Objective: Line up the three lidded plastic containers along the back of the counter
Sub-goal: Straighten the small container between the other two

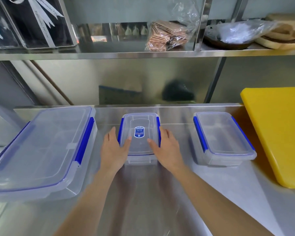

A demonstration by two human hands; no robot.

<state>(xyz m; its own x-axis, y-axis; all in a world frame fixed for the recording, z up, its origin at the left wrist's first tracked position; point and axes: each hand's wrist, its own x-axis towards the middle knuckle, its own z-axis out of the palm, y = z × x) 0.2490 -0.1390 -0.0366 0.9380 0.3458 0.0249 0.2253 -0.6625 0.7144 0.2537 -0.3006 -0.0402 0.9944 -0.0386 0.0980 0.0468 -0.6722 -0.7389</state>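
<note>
A stainless steel counter (143, 193) runs beneath a steel shelf (109, 54) that carries a clear bag of brown paper pieces (167, 35) and a dark bowl of crumpled plastic (228, 43). Three clear plastic containers with blue side clips stand along the back of the counter, all lidded. The large rectangular container (41, 150) sits at the left, well apart from the others. The small container with a blue label on its lid (139, 135) is in the middle, and a plain small container (223, 137) stands to its right, near a thick yellow cutting board (278, 133) at the counter's right end. The left hand (113, 147) and right hand (165, 147) press flat against the two long sides of the labelled container, fingers straight and thumbs resting on its lid, holding it between them.
</note>
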